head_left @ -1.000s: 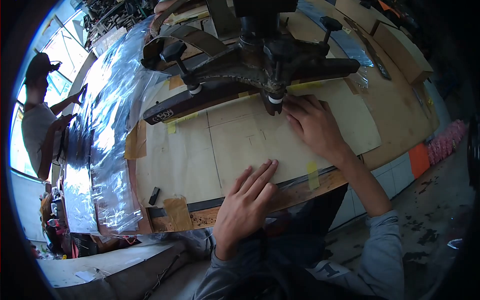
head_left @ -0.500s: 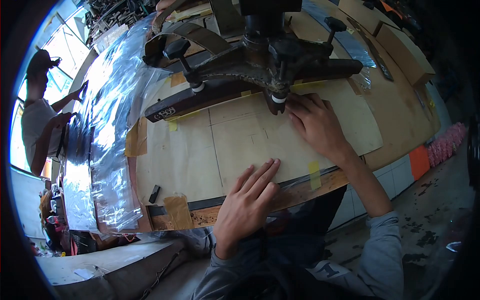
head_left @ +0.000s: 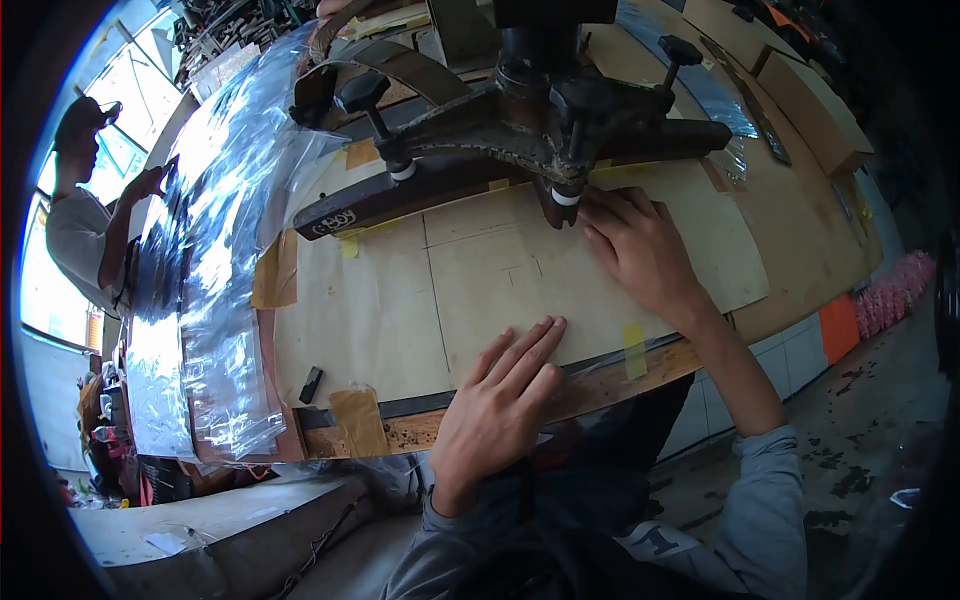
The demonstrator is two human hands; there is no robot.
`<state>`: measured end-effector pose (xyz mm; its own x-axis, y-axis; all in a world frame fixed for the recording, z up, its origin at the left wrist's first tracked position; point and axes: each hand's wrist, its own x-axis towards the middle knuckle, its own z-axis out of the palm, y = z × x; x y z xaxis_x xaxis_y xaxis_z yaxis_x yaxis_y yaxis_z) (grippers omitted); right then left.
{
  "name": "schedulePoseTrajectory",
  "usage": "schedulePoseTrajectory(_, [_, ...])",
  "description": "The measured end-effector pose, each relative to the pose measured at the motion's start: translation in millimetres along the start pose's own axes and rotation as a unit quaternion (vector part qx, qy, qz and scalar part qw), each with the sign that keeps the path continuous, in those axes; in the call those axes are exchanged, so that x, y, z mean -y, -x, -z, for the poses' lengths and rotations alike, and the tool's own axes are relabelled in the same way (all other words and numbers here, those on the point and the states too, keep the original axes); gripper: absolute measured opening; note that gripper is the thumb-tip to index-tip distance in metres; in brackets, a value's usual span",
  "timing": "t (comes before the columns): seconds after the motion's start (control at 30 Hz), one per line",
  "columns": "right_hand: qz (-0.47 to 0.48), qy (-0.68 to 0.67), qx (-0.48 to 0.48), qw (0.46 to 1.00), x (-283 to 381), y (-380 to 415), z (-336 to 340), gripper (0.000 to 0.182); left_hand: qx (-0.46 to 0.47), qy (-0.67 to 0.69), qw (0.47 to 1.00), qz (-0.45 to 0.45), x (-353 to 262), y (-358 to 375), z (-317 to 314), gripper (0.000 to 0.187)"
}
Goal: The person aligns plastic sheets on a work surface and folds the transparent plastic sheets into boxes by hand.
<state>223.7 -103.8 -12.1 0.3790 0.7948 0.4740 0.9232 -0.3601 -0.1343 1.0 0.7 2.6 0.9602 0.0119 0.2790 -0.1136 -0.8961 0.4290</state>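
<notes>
My left hand [head_left: 500,400] lies flat with fingers stretched on the near edge of a pale sheet [head_left: 370,310] marked with pencil lines. On the same sheet rests my right hand [head_left: 645,255], its thumb apart from the fingers. Those fingertips lie close beside a forked metal tip with a white collar [head_left: 566,198], which hides them in part. Above the sheet stands a black metal frame [head_left: 480,140] with several knobs, over a dark bar [head_left: 365,205] bearing white lettering. Tape [head_left: 358,422] covers part of the sheet's near edge.
A small black block [head_left: 311,385] lies at the sheet's left corner. Shiny clear plastic [head_left: 215,270] covers the table's left side. A cardboard box [head_left: 810,110] sits at the right. Another person [head_left: 85,220] is beyond the plastic at the left.
The view has shifted slightly, so the sheet and frame appear a little to the right. Both my hands keep their places on the sheet. At the left, the other person's arm has risen.
</notes>
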Motion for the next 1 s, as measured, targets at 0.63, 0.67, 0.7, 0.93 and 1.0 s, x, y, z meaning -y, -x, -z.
schedulePoseTrajectory(0.63, [-0.004,-0.023,-0.004,1.000,0.1,2.1,1.3,0.030,-0.003,0.000,1.000,-0.005,-0.7,-0.3,0.4,0.014])
schedulePoseTrajectory(0.67, [0.001,-0.022,-0.008,1.000,-0.2,2.3,1.1,0.030,-0.005,0.001,1.000,-0.006,-0.7,-0.5,0.6,0.014])
schedulePoseTrajectory(0.7, [-0.001,-0.020,-0.007,1.000,-0.4,2.5,0.9,0.030,-0.003,0.000,1.000,-0.006,-0.5,-0.5,0.5,0.015])
schedulePoseTrajectory(0.93, [-0.005,-0.019,-0.002,1.000,0.3,2.2,1.2,0.030,-0.007,0.002,1.000,0.006,-1.4,-0.9,0.2,0.012])
schedulePoseTrajectory(1.0, [-0.005,-0.021,-0.003,1.000,0.0,2.5,1.4,0.030,-0.012,0.006,1.000,0.009,-2.5,-1.5,0.7,0.011])
